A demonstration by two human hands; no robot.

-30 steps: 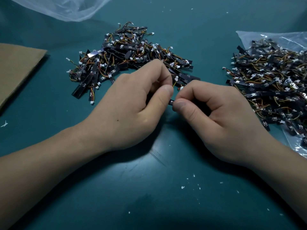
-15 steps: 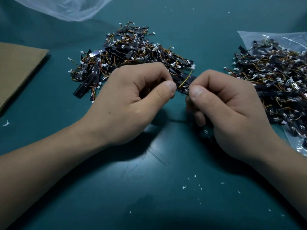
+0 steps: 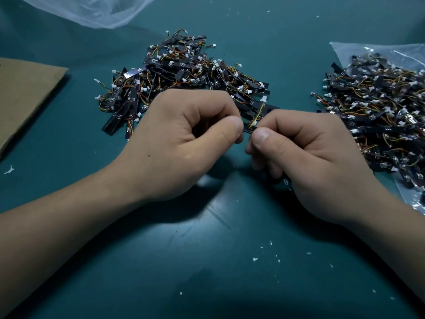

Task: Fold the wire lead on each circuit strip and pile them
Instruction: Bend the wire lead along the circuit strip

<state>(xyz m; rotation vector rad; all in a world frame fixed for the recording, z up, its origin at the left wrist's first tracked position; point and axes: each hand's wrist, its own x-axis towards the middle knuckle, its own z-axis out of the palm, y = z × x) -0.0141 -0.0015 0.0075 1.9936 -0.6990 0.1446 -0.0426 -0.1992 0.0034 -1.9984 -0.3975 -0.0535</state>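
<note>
Between my hands, low over the green desk (image 3: 207, 261), sits one black circuit strip (image 3: 248, 130). My left hand (image 3: 184, 143) is curled tight, with thumb and forefinger pinching the strip's left end and the other fingers tucked under the palm. My right hand (image 3: 322, 162) is curled too, its thumb pressing the strip's right end against the forefinger. Only a short bit of the strip shows in the gap between my two thumbs. From there the yellow wire lead (image 3: 258, 113) rises away from me and ends in a small white plug (image 3: 264, 98). Just beyond my knuckles lies the pile (image 3: 184, 72) of strips on the bare desk. A second heap (image 3: 379, 107) lies on a clear plastic bag (image 3: 368, 48) to the right, near my right hand. Brown cardboard (image 3: 23, 95) lies at the far left.
</note>
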